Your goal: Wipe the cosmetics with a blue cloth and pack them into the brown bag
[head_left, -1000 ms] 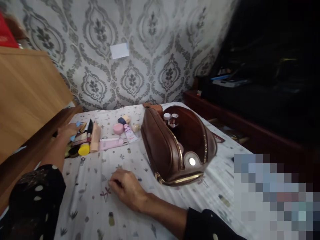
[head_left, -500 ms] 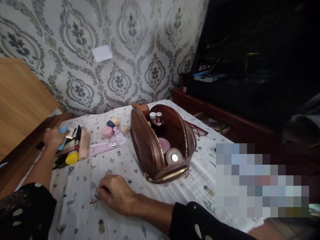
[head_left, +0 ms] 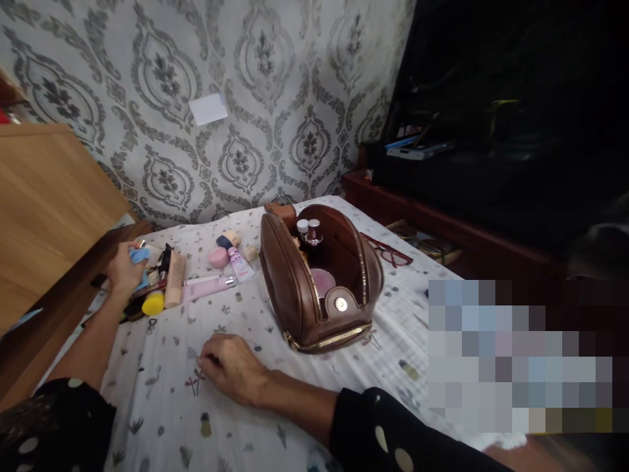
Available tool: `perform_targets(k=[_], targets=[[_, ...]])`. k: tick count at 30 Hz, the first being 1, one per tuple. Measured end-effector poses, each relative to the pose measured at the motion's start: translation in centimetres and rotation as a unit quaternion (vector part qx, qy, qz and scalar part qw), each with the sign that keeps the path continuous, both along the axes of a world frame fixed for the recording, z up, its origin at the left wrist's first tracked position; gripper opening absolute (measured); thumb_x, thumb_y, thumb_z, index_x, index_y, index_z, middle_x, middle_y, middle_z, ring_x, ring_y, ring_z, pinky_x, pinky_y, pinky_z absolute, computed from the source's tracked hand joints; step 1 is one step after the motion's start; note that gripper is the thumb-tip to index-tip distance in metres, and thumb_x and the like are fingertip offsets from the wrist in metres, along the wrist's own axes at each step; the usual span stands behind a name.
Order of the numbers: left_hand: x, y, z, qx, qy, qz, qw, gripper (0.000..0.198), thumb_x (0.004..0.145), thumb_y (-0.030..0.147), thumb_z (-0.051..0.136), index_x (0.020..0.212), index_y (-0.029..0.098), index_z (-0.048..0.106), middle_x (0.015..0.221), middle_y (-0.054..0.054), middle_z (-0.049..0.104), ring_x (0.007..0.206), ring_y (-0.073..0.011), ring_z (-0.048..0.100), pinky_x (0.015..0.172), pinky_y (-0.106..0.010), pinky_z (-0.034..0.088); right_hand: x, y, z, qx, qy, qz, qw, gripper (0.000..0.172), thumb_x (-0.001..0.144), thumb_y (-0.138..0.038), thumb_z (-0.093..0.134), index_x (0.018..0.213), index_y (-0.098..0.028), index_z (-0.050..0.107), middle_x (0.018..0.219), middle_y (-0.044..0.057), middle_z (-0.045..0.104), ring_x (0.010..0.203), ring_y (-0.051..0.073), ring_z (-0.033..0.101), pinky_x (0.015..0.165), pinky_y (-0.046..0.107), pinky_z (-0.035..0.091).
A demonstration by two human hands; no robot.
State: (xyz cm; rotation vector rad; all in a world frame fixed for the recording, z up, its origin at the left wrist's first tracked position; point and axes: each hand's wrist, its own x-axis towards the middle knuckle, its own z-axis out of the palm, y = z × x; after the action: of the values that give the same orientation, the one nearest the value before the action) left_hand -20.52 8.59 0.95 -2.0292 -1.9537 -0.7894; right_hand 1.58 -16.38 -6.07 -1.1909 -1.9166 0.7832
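At the left, my left hand (head_left: 124, 267) is closed on a light blue, crumpled item (head_left: 139, 255), perhaps soft, whose kind I cannot make out. It hovers over or rests among a cluster of cosmetics: a beige tube (head_left: 175, 278), a yellow-capped item (head_left: 153, 303) and several dark, slim ones. A long pink tube (head_left: 209, 287) lies just right of them. My right hand (head_left: 232, 368) rests on the patterned sheet with its fingers curled in and nothing visible in them. Beyond it stands a brown cosmetic bag (head_left: 285, 282), unzipped, with bottles (head_left: 313, 231) and a pink round item (head_left: 322, 282) inside.
Near the bag's left side lie a pink round jar (head_left: 218, 257), a small printed tube (head_left: 240, 263) and a dark-and-beige sponge (head_left: 228, 238). Red-framed glasses (head_left: 393, 254) are on the right. A wooden board (head_left: 59, 210) borders the far left; patterned wallpaper rises behind.
My left hand has lifted slightly and turned, with the light blue item still at its fingers. My right hand stays curled on the sheet. The whole view has shifted a little.
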Motion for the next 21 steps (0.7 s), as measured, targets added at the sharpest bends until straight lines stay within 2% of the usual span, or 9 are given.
perform_targets(k=[3,8,12,14,17,21], targets=[[1.3,-2.1,-0.4,0.015,0.002,-0.009,1.0,0.042,0.082,0.026,0.059,0.123,0.017,0.055,0.109,-0.007,0.069,0.096,-0.0269,0.064,0.083,-0.036,0.05,-0.1,0.0,-0.1,0.005,-0.006,-0.001,1.0,0.016,0.088,-0.015,0.061,0.071,-0.017,0.062,0.073,0.0,0.061,0.069,0.013,0.052,0.069,0.023,0.04],[2.7,-5.6,-1.7,0.046,0.06,-0.169,0.983,0.043,0.084,0.022,0.05,0.126,0.015,0.057,0.12,-0.013,0.068,0.111,-0.0319,0.061,0.094,-0.042,0.049,-0.1,0.1,-0.2,0.003,0.003,0.003,1.0,0.018,0.088,-0.013,0.06,0.07,-0.016,0.061,0.071,0.0,0.059,0.069,0.013,0.051,0.068,0.023,0.039],[3.5,-7.9,-2.6,0.017,0.115,-0.266,0.957,0.033,0.087,0.025,0.047,0.114,0.019,0.065,0.12,-0.011,0.068,0.114,-0.0294,0.06,0.098,-0.039,0.047,-0.2,0.2,-0.2,-0.005,0.012,0.003,1.0,0.018,0.087,-0.011,0.06,0.07,-0.016,0.062,0.071,0.0,0.058,0.07,0.013,0.05,0.068,0.023,0.038],[3.9,-8.6,-2.6,-0.002,0.109,-0.262,0.959,0.031,0.089,0.026,0.046,0.111,0.019,0.066,0.115,-0.01,0.069,0.11,-0.0274,0.061,0.096,-0.037,0.048,-0.2,0.2,-0.2,-0.009,0.015,-0.002,1.0,0.019,0.087,-0.01,0.06,0.069,-0.016,0.061,0.07,-0.001,0.056,0.069,0.013,0.049,0.068,0.024,0.037],[4.6,-8.5,-2.3,-0.007,0.113,-0.214,0.97,0.031,0.092,0.027,0.044,0.114,0.018,0.065,0.115,-0.012,0.068,0.112,-0.0283,0.059,0.098,-0.038,0.047,-0.2,0.2,0.0,-0.011,0.022,0.0,1.0,0.023,0.087,-0.01,0.06,0.065,-0.017,0.058,0.067,-0.002,0.051,0.066,0.012,0.046,0.067,0.024,0.035],[6.0,-7.0,-1.8,-0.069,0.152,-0.133,0.977,0.041,0.093,0.025,0.046,0.131,0.015,0.057,0.131,-0.015,0.062,0.127,-0.0293,0.05,0.104,-0.04,0.043,-0.2,0.0,0.1,-0.007,0.022,0.002,1.0,0.026,0.087,-0.009,0.059,0.062,-0.017,0.055,0.065,-0.003,0.047,0.064,0.011,0.042,0.065,0.024,0.033]])
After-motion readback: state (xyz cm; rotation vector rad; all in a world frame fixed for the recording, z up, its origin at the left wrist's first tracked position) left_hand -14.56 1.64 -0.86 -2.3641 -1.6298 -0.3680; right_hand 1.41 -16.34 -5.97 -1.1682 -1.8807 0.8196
